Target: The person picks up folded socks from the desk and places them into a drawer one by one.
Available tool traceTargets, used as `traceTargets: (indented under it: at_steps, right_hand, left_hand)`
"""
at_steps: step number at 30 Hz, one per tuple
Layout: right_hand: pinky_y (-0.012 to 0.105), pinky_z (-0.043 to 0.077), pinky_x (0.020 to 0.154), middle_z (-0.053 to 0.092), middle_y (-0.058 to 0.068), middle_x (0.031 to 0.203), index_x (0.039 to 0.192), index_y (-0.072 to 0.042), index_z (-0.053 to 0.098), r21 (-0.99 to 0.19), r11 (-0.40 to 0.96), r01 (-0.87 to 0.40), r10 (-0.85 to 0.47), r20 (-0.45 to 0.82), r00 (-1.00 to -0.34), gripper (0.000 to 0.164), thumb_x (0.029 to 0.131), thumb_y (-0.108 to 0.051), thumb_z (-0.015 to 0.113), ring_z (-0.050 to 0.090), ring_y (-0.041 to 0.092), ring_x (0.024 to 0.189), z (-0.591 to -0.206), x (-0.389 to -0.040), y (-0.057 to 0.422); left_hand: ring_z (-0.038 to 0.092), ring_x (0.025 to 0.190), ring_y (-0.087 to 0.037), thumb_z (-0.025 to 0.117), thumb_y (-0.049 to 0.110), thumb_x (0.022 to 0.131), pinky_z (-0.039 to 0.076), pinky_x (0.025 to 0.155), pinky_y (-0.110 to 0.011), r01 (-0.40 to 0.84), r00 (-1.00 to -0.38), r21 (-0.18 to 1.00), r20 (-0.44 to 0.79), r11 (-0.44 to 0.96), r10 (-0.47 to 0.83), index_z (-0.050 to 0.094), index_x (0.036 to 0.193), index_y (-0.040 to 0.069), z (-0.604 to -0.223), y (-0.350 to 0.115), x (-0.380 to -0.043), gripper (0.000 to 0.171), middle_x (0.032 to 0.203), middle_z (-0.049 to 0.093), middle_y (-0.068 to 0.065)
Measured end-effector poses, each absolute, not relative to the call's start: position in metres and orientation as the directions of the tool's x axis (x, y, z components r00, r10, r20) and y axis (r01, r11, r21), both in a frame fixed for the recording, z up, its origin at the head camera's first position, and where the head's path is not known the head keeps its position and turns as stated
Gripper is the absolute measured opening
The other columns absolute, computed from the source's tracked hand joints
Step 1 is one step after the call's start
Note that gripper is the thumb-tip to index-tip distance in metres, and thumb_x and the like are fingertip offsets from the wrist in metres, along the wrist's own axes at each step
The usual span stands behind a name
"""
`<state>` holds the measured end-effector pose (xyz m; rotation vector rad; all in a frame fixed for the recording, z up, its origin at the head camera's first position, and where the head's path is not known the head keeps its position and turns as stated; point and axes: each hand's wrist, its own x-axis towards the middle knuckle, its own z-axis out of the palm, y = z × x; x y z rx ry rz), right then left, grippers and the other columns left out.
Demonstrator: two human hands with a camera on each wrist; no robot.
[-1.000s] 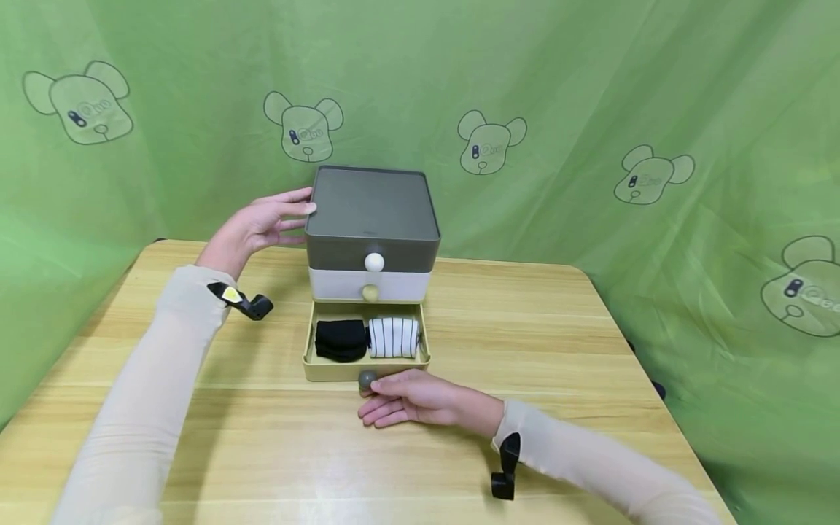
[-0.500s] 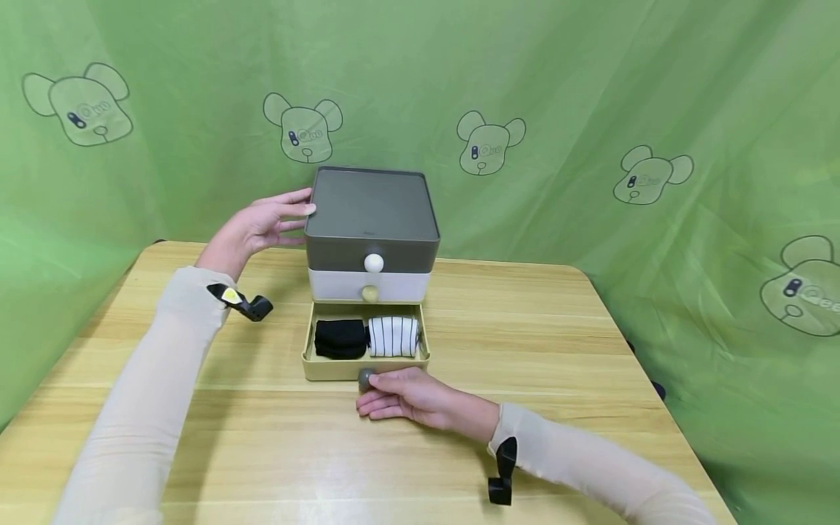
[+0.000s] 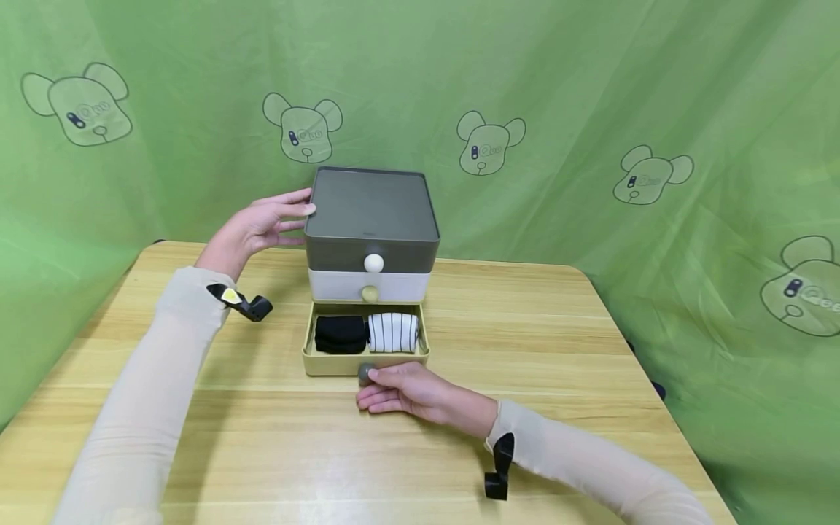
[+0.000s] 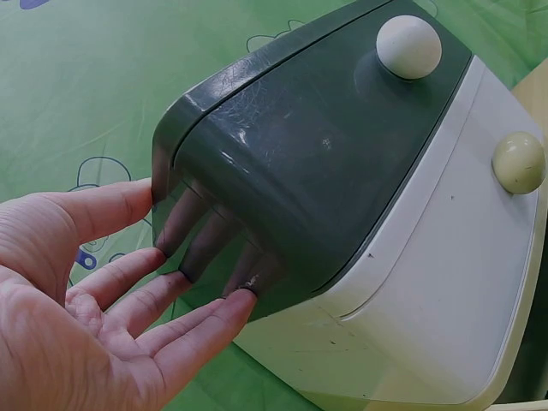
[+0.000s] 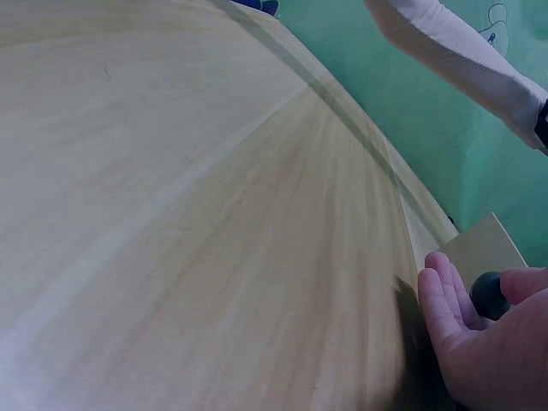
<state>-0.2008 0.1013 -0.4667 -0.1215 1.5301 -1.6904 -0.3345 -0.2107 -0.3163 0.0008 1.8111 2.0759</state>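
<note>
A small drawer cabinet (image 3: 371,204) has a dark grey top tier, a white middle tier (image 4: 445,223) and a pulled-out yellowish bottom drawer (image 3: 328,367). In this drawer lie folded black socks (image 3: 340,335) and white socks with dark stripes (image 3: 393,332), side by side. My left hand (image 3: 252,226) touches the cabinet's left side with spread fingertips, as the left wrist view shows. My right hand (image 3: 416,394) holds the bottom drawer's dark grey knob (image 5: 490,295), thumb against it and the other fingers extended below. The index finger's contact is partly hidden.
Above, a white knob (image 3: 374,263) and a yellowish knob (image 3: 370,294) mark the two shut drawers. Everything stands on a wooden table (image 3: 512,328). A green curtain (image 3: 558,73) with bear heads hangs behind it.
The bottom drawer has slid slightly inward toward the cabinet, with the socks and my right hand moving along with it. My left hand stays at the cabinet's side.
</note>
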Motion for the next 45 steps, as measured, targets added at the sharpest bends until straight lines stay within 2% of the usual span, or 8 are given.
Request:
traceTargets:
  at_steps: [2,8,9,19,29,45]
  right_hand:
    - [0.033,0.063,0.092,0.078,0.018,0.107,0.127,0.013,0.059,-0.864,0.091,0.496,-0.618,-0.439,-0.652,0.038,0.106,-0.018,0.054,0.077,0.017,0.092,-0.467,-0.204,0.101]
    - [0.034,0.063,0.092,0.078,0.016,0.104,0.127,0.013,0.060,-0.865,0.103,0.490,-0.603,-0.446,-0.661,0.037,0.106,-0.017,0.056,0.077,0.018,0.091,-0.467,-0.215,0.099]
    - [0.034,0.063,0.092,0.078,0.016,0.104,0.127,0.013,0.060,-0.867,0.106,0.488,-0.603,-0.446,-0.662,0.038,0.106,-0.018,0.056,0.077,0.018,0.091,-0.467,-0.216,0.099]
    - [0.032,0.064,0.090,0.078,0.015,0.105,0.129,0.013,0.059,-0.867,0.106,0.487,-0.599,-0.447,-0.664,0.039,0.105,-0.018,0.056,0.077,0.017,0.091,-0.463,-0.228,0.098]
    - [0.032,0.064,0.090,0.079,0.014,0.102,0.130,0.013,0.058,-0.867,0.115,0.485,-0.596,-0.451,-0.664,0.038,0.106,-0.016,0.055,0.077,0.018,0.089,-0.465,-0.239,0.097]
    - [0.030,0.064,0.086,0.079,0.010,0.095,0.131,0.013,0.056,-0.864,0.088,0.495,-0.597,-0.444,-0.668,0.037,0.106,-0.015,0.054,0.077,0.017,0.086,-0.466,-0.256,0.092]
  left_hand:
    - [0.021,0.158,-0.030,0.059,0.018,0.104,0.023,0.129,-0.053,-0.284,-0.927,0.954,-0.248,-0.095,0.281,0.019,0.163,0.025,-0.316,-0.210,-0.335,0.072,0.168,0.027,-0.006]
    - [0.020,0.158,-0.030,0.060,0.018,0.103,0.021,0.130,-0.054,-0.283,-0.926,0.954,-0.245,-0.099,0.286,0.019,0.163,0.025,-0.316,-0.210,-0.336,0.073,0.169,0.026,-0.006]
    - [0.020,0.158,-0.030,0.060,0.018,0.103,0.021,0.130,-0.054,-0.283,-0.926,0.954,-0.245,-0.098,0.287,0.018,0.163,0.025,-0.316,-0.210,-0.336,0.073,0.170,0.021,-0.007]
    - [0.025,0.157,-0.028,0.062,0.019,0.102,0.024,0.129,-0.053,-0.280,-0.930,0.956,-0.247,-0.089,0.274,0.020,0.163,0.026,-0.315,-0.209,-0.337,0.074,0.164,0.032,-0.005]
    - [0.019,0.158,-0.030,0.059,0.018,0.104,0.022,0.129,-0.054,-0.283,-0.924,0.955,-0.247,-0.087,0.293,0.017,0.164,0.024,-0.316,-0.210,-0.336,0.074,0.171,0.020,-0.008]
    - [0.020,0.158,-0.030,0.060,0.017,0.103,0.023,0.129,-0.053,-0.279,-0.929,0.956,-0.244,-0.094,0.279,0.019,0.163,0.024,-0.318,-0.211,-0.335,0.074,0.171,0.020,-0.008]
